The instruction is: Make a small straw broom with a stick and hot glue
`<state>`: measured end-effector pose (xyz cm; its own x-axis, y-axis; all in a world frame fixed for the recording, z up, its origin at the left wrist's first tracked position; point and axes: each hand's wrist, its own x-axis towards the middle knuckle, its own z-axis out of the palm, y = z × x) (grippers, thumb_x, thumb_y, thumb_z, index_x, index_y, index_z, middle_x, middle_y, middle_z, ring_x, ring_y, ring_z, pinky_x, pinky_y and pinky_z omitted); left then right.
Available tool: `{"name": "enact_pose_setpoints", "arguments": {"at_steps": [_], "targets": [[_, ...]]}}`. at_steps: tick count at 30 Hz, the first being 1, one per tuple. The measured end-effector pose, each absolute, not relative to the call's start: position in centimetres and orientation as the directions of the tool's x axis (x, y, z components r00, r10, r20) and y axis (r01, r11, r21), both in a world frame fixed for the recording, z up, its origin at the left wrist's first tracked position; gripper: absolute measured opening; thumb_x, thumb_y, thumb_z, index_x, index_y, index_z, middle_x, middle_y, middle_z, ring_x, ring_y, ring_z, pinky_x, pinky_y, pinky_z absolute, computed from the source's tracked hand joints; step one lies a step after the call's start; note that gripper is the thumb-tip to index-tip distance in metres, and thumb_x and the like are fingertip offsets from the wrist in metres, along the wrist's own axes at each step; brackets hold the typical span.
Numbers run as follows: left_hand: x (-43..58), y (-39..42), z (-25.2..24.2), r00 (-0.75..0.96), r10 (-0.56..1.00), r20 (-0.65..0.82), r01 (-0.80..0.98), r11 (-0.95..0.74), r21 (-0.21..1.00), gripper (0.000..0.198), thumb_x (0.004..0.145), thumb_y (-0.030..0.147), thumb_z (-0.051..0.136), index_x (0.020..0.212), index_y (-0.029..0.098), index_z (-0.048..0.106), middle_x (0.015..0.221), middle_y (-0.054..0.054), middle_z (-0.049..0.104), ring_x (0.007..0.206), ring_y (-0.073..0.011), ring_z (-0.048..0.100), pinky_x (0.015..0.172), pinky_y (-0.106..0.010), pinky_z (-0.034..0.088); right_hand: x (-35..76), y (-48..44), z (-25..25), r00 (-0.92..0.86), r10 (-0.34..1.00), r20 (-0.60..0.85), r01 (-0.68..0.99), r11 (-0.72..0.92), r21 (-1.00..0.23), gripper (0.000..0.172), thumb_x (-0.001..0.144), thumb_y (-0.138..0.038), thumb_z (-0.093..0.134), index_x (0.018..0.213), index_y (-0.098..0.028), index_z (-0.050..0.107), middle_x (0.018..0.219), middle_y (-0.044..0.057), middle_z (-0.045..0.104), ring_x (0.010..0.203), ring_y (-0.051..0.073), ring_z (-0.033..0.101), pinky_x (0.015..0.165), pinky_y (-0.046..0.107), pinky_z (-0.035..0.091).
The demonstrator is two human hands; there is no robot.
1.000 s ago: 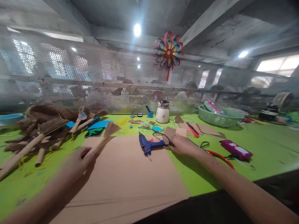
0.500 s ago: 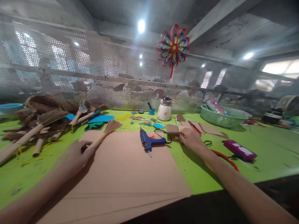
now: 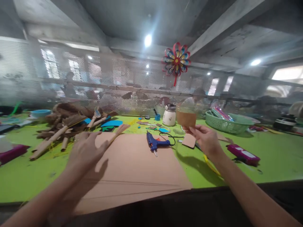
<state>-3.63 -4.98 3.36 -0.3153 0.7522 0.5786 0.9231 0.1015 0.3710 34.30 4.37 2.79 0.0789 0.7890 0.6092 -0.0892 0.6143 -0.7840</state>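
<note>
One glue gun (image 3: pixel 156 143) separates the right hand (image 3: pixel 207 140), pinching brown card (image 3: pixel 187 119), from the left hand (image 3: pixel 85 150), its hold on a small broom (image 3: pixel 121 130) unclear.

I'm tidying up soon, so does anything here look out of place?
Yes: thin yellow strands lie strewn over the green tabletop, as if spilled, and the large tan card sheets are stacked askew, near edges misaligned.

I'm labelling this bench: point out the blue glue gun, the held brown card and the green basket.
Blue glue gun (image 3: pixel 153 144), head view: on its body.
Brown card (image 3: pixel 186 119), head view: middle of its face.
Green basket (image 3: pixel 220 125), head view: its outer wall.
</note>
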Motion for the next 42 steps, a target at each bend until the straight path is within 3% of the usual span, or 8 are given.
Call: {"name": "enact_pose_setpoints", "arguments": {"at_steps": [2, 5, 11, 17, 21, 25, 36, 42], "targets": [[-1.4, -6.5, 4.7, -0.285, 0.829, 0.481, 0.791, -0.080, 0.607, 0.046, 0.081, 0.043, 0.051, 0.111, 0.009, 0.059, 0.115, -0.016, 0.057, 0.106, -0.0314, 0.053, 0.090, -0.044, 0.040, 32.2, 2.1, 2.8, 0.004, 0.725, 0.689, 0.057, 0.688, -0.723, 0.012, 0.076, -0.026, 0.069, 0.084, -0.017, 0.068, 0.085, 0.007, 0.073, 0.079, 0.020, 0.069, 0.077, 0.037, 0.056], [2.0, -6.9, 5.1, 0.020, 0.995, 0.094, 0.103, -0.096, 0.990, 0.052, 0.082, 0.055, 0.049, 0.107, 0.011, 0.060, 0.109, -0.016, 0.063, 0.098, -0.0275, 0.060, 0.082, -0.039, 0.048, 28.5, -0.5, 1.9, -0.235, 0.478, 0.846, 0.204, 0.875, -0.438, 0.008, 0.081, -0.015, 0.061, 0.085, -0.018, 0.067, 0.096, 0.009, 0.070, 0.092, 0.021, 0.066, 0.083, 0.037, 0.054], [4.4, -2.7, 3.1, 0.189, 0.982, 0.024, -0.432, 0.061, 0.900, 0.032, 0.085, 0.035, 0.051, 0.094, 0.008, 0.066, 0.090, -0.015, 0.070, 0.082, -0.0229, 0.065, 0.077, -0.035, 0.052, 23.6, -1.8, -0.9, -0.588, 0.229, 0.776, 0.170, 0.973, -0.158, 0.021, 0.086, -0.006, 0.049, 0.093, -0.019, 0.063, 0.094, 0.009, 0.067, 0.087, 0.018, 0.063, 0.073, 0.032, 0.052], [4.0, -0.4, 1.7, 0.250, 0.963, 0.103, -0.395, 0.005, 0.919, 0.023, 0.078, 0.017, 0.056, 0.094, 0.004, 0.068, 0.096, -0.017, 0.070, 0.086, -0.0249, 0.065, 0.081, -0.039, 0.050, 23.1, 1.9, 1.5, -0.433, 0.507, 0.745, 0.166, 0.858, -0.487, 0.005, 0.081, -0.021, 0.060, 0.081, -0.019, 0.064, 0.090, 0.008, 0.066, 0.087, 0.020, 0.062, 0.076, 0.035, 0.050], [4.2, -0.8, 1.2, 0.364, 0.921, 0.141, -0.413, 0.024, 0.910, 0.032, 0.081, 0.019, 0.054, 0.107, 0.005, 0.064, 0.108, -0.020, 0.066, 0.099, -0.0294, 0.061, 0.087, -0.045, 0.047, 21.7, 4.8, 2.2, -0.276, 0.715, 0.642, 0.073, 0.682, -0.728, 0.020, 0.071, -0.035, 0.068, 0.068, -0.017, 0.060, 0.106, 0.011, 0.062, 0.097, 0.023, 0.059, 0.075, 0.036, 0.050], [4.6, -1.5, 1.3, 0.420, 0.885, 0.202, -0.395, -0.022, 0.919, 0.035, 0.083, 0.019, 0.053, 0.115, 0.007, 0.061, 0.117, -0.020, 0.062, 0.107, -0.0311, 0.057, 0.091, -0.046, 0.045, 20.7, 4.8, 1.5, -0.247, 0.865, 0.437, -0.073, 0.433, -0.899, 0.026, 0.066, -0.038, 0.070, 0.075, -0.018, 0.057, 0.081, 0.004, 0.064, 0.069, 0.016, 0.059, 0.059, 0.028, 0.048], [4.2, -1.2, 1.8, 0.411, 0.908, 0.082, -0.302, 0.051, 0.952, 0.061, 0.084, 0.061, 0.041, 0.116, 0.013, 0.060, 0.112, -0.018, 0.065, 0.105, -0.0310, 0.058, 0.087, -0.044, 0.045, 21.8, 4.1, 0.8, -0.172, 0.774, 0.610, 0.094, 0.629, -0.772, 0.015, 0.074, -0.033, 0.063, 0.074, -0.018, 0.060, 0.068, 0.001, 0.061, 0.063, 0.014, 0.054, 0.055, 0.023, 0.045], [4.4, -1.5, 1.5, 0.229, 0.941, 0.250, -0.048, -0.246, 0.968, 0.034, 0.071, 0.033, 0.071, 0.100, 0.014, 0.066, 0.099, -0.011, 0.069, 0.092, -0.0247, 0.062, 0.082, -0.037, 0.047, 21.8, 3.9, 0.1, -0.216, 0.739, 0.639, 0.103, 0.668, -0.737, 0.014, 0.076, -0.032, 0.063, 0.074, -0.018, 0.061, 0.069, 0.002, 0.061, 0.063, 0.014, 0.055, 0.056, 0.025, 0.046]]}}
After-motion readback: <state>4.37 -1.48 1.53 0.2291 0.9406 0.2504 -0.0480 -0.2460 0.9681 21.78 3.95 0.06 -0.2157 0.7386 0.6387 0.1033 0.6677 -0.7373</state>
